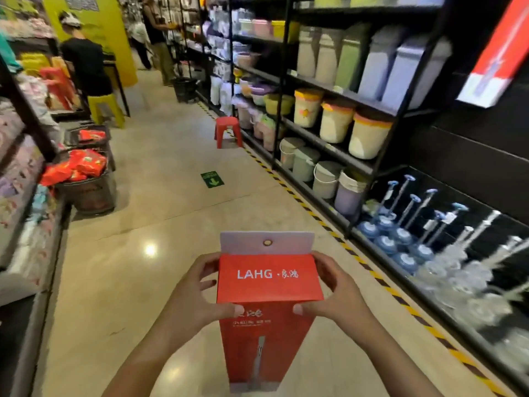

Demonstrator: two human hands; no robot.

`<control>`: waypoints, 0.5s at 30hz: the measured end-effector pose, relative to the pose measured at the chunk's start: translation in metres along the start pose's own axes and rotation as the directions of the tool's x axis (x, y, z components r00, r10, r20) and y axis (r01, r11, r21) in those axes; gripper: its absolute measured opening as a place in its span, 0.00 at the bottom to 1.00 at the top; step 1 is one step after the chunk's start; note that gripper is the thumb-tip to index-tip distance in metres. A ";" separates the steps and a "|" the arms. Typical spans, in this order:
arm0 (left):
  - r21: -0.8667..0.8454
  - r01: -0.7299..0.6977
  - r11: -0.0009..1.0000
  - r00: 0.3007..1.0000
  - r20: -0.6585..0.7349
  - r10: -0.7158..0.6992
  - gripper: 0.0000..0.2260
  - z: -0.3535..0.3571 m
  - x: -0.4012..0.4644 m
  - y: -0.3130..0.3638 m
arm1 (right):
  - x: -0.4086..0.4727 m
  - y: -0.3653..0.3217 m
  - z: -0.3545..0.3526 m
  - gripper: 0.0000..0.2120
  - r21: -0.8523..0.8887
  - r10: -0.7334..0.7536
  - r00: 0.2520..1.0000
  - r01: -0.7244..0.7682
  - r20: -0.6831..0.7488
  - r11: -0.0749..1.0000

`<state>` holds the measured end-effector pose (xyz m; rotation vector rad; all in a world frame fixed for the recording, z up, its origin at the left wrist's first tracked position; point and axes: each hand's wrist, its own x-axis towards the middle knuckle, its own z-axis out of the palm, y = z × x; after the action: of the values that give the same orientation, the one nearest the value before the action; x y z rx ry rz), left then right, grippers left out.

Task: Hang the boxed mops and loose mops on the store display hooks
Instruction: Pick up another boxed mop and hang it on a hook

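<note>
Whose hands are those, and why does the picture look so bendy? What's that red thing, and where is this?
There is no robot here. The hands belong to a person wearing a wide camera on their head, so you see what they see, and the edges look curved.

The left hand and the right hand both grip a tall red cardboard box with "LAHG" printed in white. A pale flap with a small round hole stands up at its top; the hole probably slips over a display hook.

This is a shop aisle with a shiny beige floor. On the right, black shelves hold plastic bins and buckets. A small red plastic stool stands ahead. Another red and white box shows at the top right.
</note>
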<state>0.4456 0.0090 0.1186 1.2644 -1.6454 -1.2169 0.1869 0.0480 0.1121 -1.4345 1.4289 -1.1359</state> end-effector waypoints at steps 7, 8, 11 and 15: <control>-0.006 -0.207 0.978 0.949 0.243 0.203 0.41 0.009 0.135 0.030 | 0.055 -0.016 -0.031 0.43 0.033 0.029 0.951 -0.019 -0.307 0.999; -0.018 -0.228 0.973 0.938 0.263 0.225 0.40 0.014 0.149 0.036 | 0.061 -0.016 -0.036 0.43 0.037 0.033 0.941 -0.022 -0.337 0.999; -0.056 -0.262 0.963 0.912 0.313 0.266 0.43 0.027 0.194 0.053 | 0.084 -0.017 -0.056 0.43 0.052 0.031 0.911 -0.011 -0.411 0.999; -0.123 -0.283 0.951 0.875 0.374 0.309 0.41 0.051 0.260 0.072 | 0.125 -0.015 -0.085 0.39 0.093 0.012 0.872 0.038 -0.489 0.995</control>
<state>0.3099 -0.2235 0.1713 0.7185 -1.9779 -1.3722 0.1047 -0.0717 0.1577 -1.1278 1.6727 -1.6391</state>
